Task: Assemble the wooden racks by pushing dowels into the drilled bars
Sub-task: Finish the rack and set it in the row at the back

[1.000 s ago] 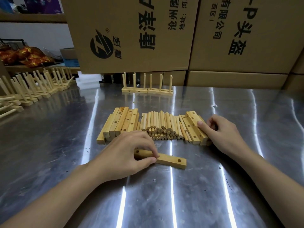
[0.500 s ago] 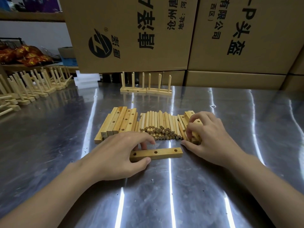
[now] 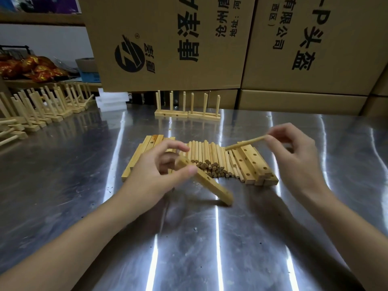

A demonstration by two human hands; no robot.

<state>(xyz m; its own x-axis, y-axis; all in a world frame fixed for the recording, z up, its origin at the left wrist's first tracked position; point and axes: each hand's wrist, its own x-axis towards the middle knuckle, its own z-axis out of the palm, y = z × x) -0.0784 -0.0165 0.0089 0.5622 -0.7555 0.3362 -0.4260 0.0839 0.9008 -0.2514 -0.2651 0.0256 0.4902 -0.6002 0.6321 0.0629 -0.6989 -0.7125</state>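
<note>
Left grip [image 3: 155,173]: clamped on 1 drilled bar [image 3: 214,185], thumb on the near face and fingers behind its upper end. The bar is tilted, with its lower end touching the desk [image 3: 189,238] and its upper end raised in my fingers. It is blurred; I can make out 1 hole for certain below my thumb.

Right grip [image 3: 294,152]: thumb and fingertips pinched on 1 dowel [image 3: 245,142] at its right end. The dowel is held clear of the desk, nearly level, with its free end pointing left above the stock. The bar and the dowel are apart.

Stock, just beyond both grips:
- pile of loose dowels [image 3: 207,158] in the middle, lying side by side with their ends toward me; too many to count.
- left stack of bars [image 3: 144,150], partly hidden behind my left grip; count not possible.
- right stack of bars [image 3: 255,164], hole faces up; at least 3 bars, with 3 holes showing on the uppermost.

Further back, centre: 2 finished racks [image 3: 186,116], their bases touching end to end, each with 3 upright dowels, 6 in all.

Far left: rows of racks [image 3: 42,110], packed close together; I cannot count them.

Behind the desk: cardboard boxes [image 3: 168,49], 2 large ones on top with black print, and lower ones beneath.
</note>
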